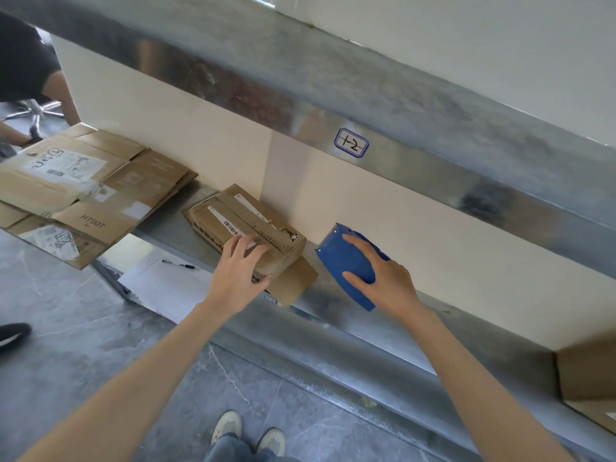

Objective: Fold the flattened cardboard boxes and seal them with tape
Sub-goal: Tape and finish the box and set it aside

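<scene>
A small folded cardboard box [246, 225] with a barcode label lies on the metal shelf [333, 315], one flap sticking out over the front edge. My left hand [238, 268] lies on the box's near end, fingers spread over its top and thumb at its side. To the right, my right hand [383, 278] grips a blue tape dispenser [343, 261] that stands on the shelf. A stack of flattened cardboard boxes [86, 185] lies at the left end of the shelf, overhanging its edge.
A metal upper shelf with a "1-2" label [351, 143] hangs above. Another cardboard box [586, 375] sits at the right edge. A white sheet [160, 281] and a pen [181, 264] lie on a lower level. Another person [26, 71] stands at far left.
</scene>
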`<state>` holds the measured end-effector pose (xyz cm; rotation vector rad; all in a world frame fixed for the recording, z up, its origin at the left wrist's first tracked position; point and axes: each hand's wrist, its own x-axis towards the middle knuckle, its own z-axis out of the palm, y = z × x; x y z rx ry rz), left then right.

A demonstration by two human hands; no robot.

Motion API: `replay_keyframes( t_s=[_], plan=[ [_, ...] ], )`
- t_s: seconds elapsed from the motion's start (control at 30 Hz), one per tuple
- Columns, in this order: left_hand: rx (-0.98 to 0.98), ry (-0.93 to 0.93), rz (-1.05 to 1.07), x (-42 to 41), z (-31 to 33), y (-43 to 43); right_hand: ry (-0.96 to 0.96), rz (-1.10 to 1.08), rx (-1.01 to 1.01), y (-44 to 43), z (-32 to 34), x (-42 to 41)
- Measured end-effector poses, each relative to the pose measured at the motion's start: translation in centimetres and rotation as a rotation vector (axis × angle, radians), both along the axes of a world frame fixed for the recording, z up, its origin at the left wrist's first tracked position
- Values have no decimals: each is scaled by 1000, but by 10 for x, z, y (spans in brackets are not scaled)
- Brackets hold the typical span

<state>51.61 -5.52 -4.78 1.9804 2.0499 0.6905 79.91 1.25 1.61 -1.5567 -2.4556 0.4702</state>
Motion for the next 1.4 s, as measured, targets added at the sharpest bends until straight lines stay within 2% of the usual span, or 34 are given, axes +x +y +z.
replay_keyframes(
  t_s=[0.27, 0.33, 0.47, 0.73, 0.83, 0.97, 1.2, 1.4],
  plan=[
    [-12, -86, -109, -24, 19, -11, -44, 212, 6, -4, 22, -22],
    [35, -194, -114, -27, 34, -10, -55, 282, 35, -5, 30, -30],
    [1, -433, -133, -30, 64, -5, -87, 414, 116, -10, 45, -44],
    [-75, -481, -248, -30, 76, -7, -205, 548, 205, -22, 51, -57],
    [-67, -493, -227, -28, 72, -10, -236, 568, 208, -25, 50, -57],
    [-55, -599, -162, -22, 68, -12, -242, 582, 210, -29, 47, -52],
    [-59, -542, -98, -13, 56, -22, -276, 586, 166, -25, 43, -43],
    [-103, -542, 56, -48, 36, -44, -311, 471, 67, -8, 41, -2]
  ],
)
